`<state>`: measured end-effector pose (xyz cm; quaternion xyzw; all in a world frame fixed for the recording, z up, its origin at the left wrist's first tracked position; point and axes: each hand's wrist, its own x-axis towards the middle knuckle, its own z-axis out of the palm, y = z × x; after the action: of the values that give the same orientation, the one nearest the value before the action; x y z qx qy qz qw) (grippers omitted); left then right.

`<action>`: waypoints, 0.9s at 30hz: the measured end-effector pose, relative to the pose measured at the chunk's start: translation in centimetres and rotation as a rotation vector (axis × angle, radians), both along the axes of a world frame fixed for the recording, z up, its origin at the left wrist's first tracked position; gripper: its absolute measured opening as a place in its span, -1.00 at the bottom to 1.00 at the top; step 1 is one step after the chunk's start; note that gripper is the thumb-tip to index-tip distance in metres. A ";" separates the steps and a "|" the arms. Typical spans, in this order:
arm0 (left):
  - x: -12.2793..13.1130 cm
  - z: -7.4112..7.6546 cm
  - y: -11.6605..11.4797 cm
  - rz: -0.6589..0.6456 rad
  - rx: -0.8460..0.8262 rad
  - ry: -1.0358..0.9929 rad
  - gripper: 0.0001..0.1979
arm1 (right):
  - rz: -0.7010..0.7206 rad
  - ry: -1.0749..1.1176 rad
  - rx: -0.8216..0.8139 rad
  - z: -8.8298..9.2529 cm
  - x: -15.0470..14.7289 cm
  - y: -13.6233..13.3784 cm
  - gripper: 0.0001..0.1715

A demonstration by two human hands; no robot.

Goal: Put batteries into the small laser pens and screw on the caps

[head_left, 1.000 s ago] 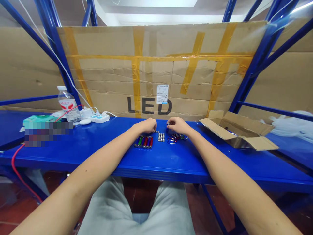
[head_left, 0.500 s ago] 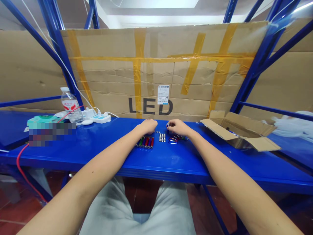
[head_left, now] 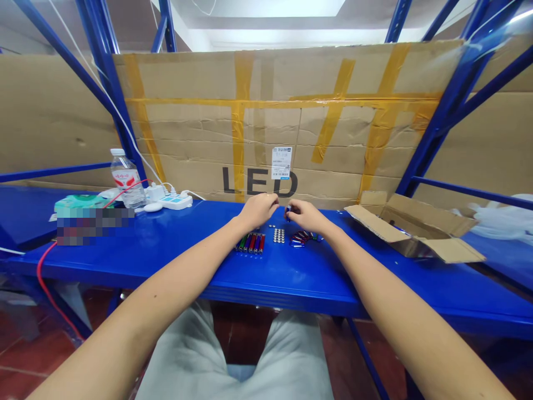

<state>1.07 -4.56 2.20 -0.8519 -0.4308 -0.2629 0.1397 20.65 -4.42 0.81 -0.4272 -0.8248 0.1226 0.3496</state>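
My left hand (head_left: 259, 211) is raised over the back of a row of small coloured metal tubes (head_left: 252, 243), red, green, blue and purple. Its fingertips are pinched together, and anything between them is too small or hidden to name. Close by on the right, my right hand (head_left: 307, 215) grips a small blue metal cylinder (head_left: 288, 212), held roughly upright between thumb and fingers. Between the hands and nearer me sits a neat block of silver button cells (head_left: 278, 236), with a couple lying apart behind it. Red and blue carabiner clips (head_left: 298, 240) are heaped below my right hand.
An open cardboard box (head_left: 410, 228) stands on the right of the blue table (head_left: 266, 278). On the left are a plastic bottle (head_left: 127, 180), a white power strip (head_left: 177, 201) and a green packet (head_left: 79, 205). A large cardboard sheet (head_left: 187, 133) closes off the back.
My left hand has lifted from behind the tubes and moved right, toward my right hand. My right hand keeps the blue cylinder nearly in place. The view has shifted slightly.
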 end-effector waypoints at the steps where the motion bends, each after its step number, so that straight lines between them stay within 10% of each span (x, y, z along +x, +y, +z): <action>1: 0.1 -0.1 -0.1 -0.054 0.033 -0.041 -0.78 | 0.031 0.029 -0.018 0.0 -0.1 -0.1 -0.90; 16: 0.5 -0.8 -0.8 -0.321 0.093 -0.127 -0.80 | 0.224 0.453 -0.318 0.2 -0.6 -0.2 -0.77; 27: -1.3 -1.2 0.3 -0.059 -0.237 -0.013 -0.78 | 0.110 0.184 -0.081 -0.1 0.9 1.0 -0.83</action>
<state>-0.25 -4.25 0.97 -0.8730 -0.4345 -0.2198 0.0274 21.60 -3.43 0.70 -0.3820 -0.8057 0.2136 0.3992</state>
